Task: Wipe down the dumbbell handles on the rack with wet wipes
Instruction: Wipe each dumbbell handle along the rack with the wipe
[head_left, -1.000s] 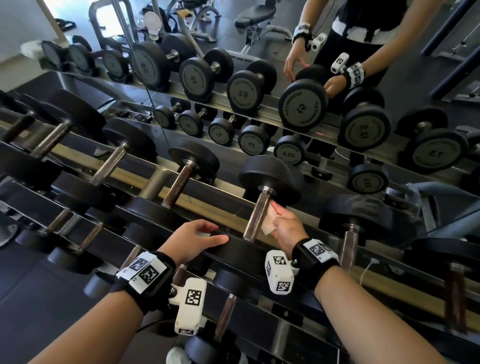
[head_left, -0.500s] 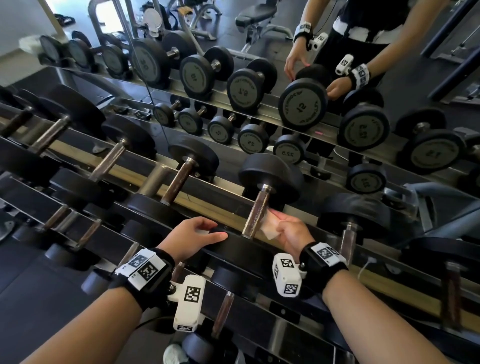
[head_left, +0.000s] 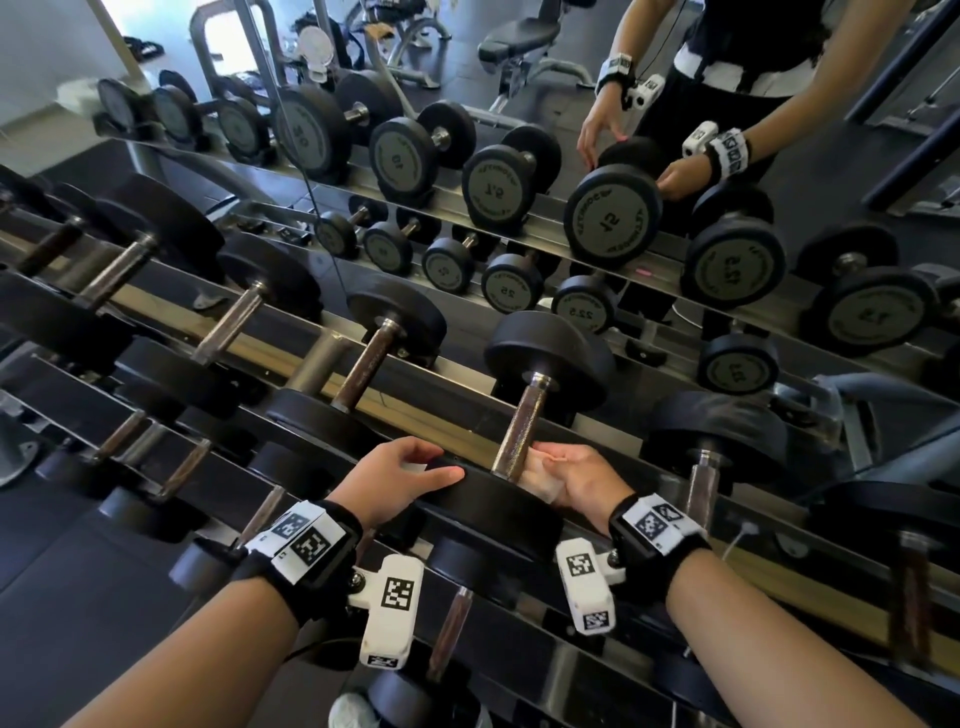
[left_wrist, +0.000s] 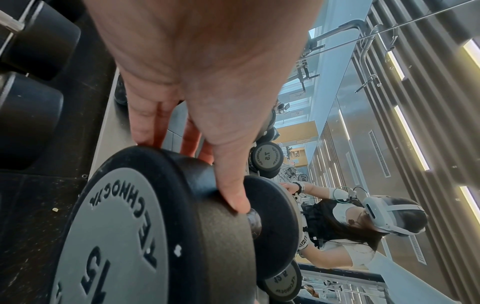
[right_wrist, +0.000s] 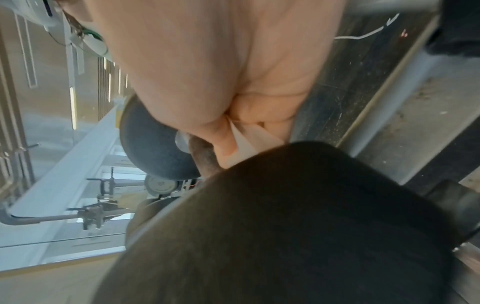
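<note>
- I am part way through the job, I think, and wiping one bar right now.
- My right hand (head_left: 576, 475) holds a white wet wipe (head_left: 540, 480). Its fingers are curled, pressing the wipe against the low end of a brown dumbbell handle (head_left: 519, 431).
- That handle belongs to the dumbbell marked 15 on the top shelf of the rack (head_left: 426, 410), right in front of me.
- My left hand (head_left: 395, 475) lies on the near black weight (head_left: 493, 499) of that same dumbbell. Its fingers are stretched out and loose, not gripping. I think it keeps the dumbbell from rolling.
- The wipe sits down by the near weight, so the upper part of this handle may need a rub too.
- I cannot tell which other handles are clean. They all look the same brown and the view is too wide to show wet spots.
- Many more handles sit to the left, to the right and on the lower shelf (head_left: 156, 467). So I judge most of the work is left.
</note>
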